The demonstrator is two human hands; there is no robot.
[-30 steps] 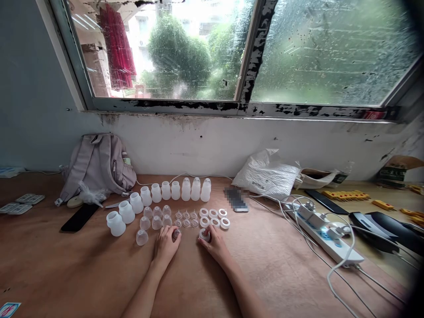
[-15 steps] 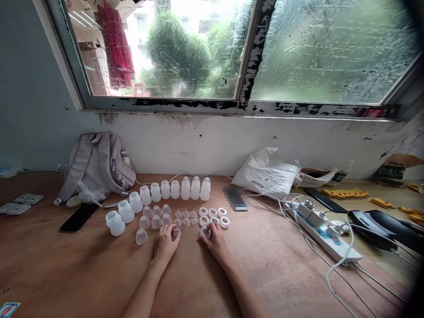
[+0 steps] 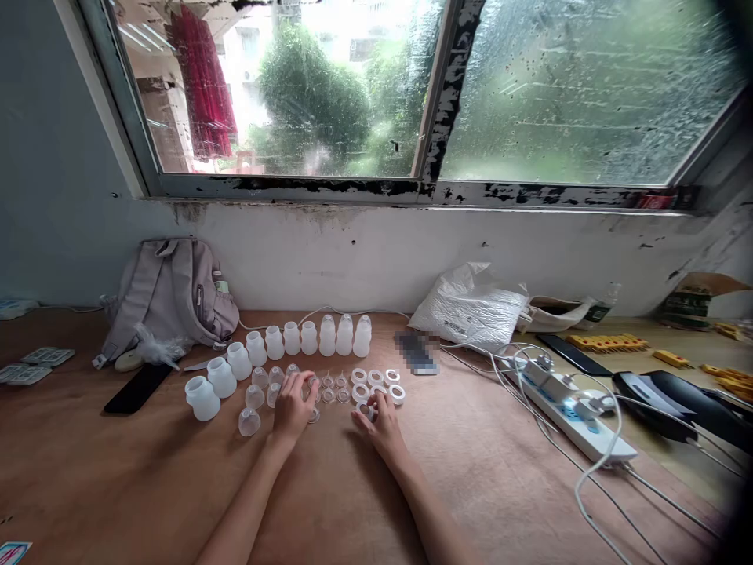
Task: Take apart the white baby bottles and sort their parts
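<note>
Translucent white plastic parts lie sorted in rows on the plywood table (image 3: 176, 486), under the window and between a grey backpack (image 3: 170, 294) and a white power strip (image 3: 580, 420). The left hand (image 3: 292, 406) rests palm down over the clear domed caps (image 3: 259, 387), fingers curled loosely among them; whether it pinches one cannot be told, though a small clear piece (image 3: 314, 415) peeps out at its fingertips. The right hand (image 3: 381, 416) lies flat beside it, fingers bent onto a white ring (image 3: 365, 409) at the near edge of the ring group, touching rather than lifting it. Judged from this, the step in hand is picking one small part with each hand from the laid-out rows; the next move would call for a fine pinch on each piece and a lift clear of its close neighbours without scattering them. Count: about ten white bottle bodies (image 3: 292, 338) in an arc, three of them capped at the right end; some six domed caps showing, others hidden by the left hand; around six tiny clear valves (image 3: 334, 389); and seven white rings. A black phone (image 3: 136, 388) lies at left.
</note>
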